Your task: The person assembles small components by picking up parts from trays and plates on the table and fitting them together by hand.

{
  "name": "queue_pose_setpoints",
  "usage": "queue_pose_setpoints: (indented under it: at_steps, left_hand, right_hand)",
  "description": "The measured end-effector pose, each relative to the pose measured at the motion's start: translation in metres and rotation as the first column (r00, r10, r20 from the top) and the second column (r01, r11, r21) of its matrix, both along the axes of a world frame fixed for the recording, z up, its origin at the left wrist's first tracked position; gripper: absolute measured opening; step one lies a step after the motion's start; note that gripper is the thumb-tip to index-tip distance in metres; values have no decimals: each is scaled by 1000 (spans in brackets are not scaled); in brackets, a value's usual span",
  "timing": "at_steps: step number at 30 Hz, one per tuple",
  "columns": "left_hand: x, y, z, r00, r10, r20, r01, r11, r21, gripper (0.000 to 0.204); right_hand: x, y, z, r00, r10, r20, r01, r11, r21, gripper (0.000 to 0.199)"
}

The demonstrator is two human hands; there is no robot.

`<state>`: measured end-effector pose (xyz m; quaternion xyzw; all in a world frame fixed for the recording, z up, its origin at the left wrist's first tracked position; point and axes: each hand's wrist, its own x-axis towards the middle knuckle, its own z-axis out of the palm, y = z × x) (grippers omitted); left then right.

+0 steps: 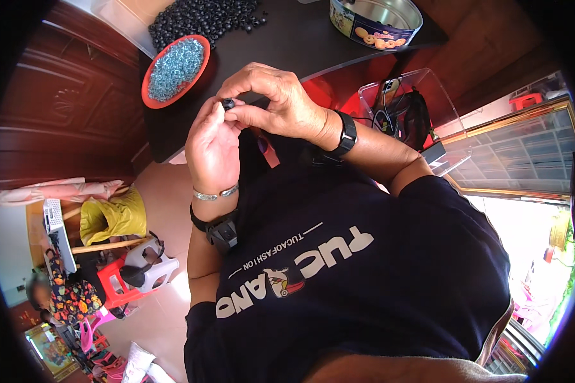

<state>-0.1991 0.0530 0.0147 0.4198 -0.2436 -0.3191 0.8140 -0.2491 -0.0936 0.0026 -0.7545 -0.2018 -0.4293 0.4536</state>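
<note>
In front of my chest, both hands meet over the near edge of the dark table (287, 41). A small black plastic piece (228, 103) is pinched at the fingertips between them. My left hand (212, 148) is closed up, its fingers pressed together against the piece from the left. From the right, my right hand (280, 101) bends over, with thumb and forefinger gripping the same piece. Beyond my left hand sits a red bowl (145, 88) full of small clear bluish pieces. A heap of similar black pieces (195, 20) spreads behind the bowl.
A round open tin (346, 23) stands at the table's far right. Beside the table, a clear plastic box (450, 96) holds cables and a black bag. To the left are a yellow bag (124, 217), a red stool (112, 284) and a person in floral clothing (75, 292).
</note>
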Motion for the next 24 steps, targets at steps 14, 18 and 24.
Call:
queue_pose_setpoints:
  at_steps: [14, 18, 24]
  left_hand:
    - [19, -24, -13, 999, -6, -41, 7, 1000, 18, 22]
    - [26, -24, -29, 998, -4, -65, 4, 1000, 4, 33]
    - [39, -5, -27, 991, 115, -76, -111, 992, 56, 31]
  right_hand:
    - [15, -13, -19, 986, -122, 111, 125, 992, -23, 19]
    - [20, -13, -27, 986, -148, 77, 154, 985, -74, 15]
    - [33, -23, -1, 993, -56, -106, 48, 996, -70, 22]
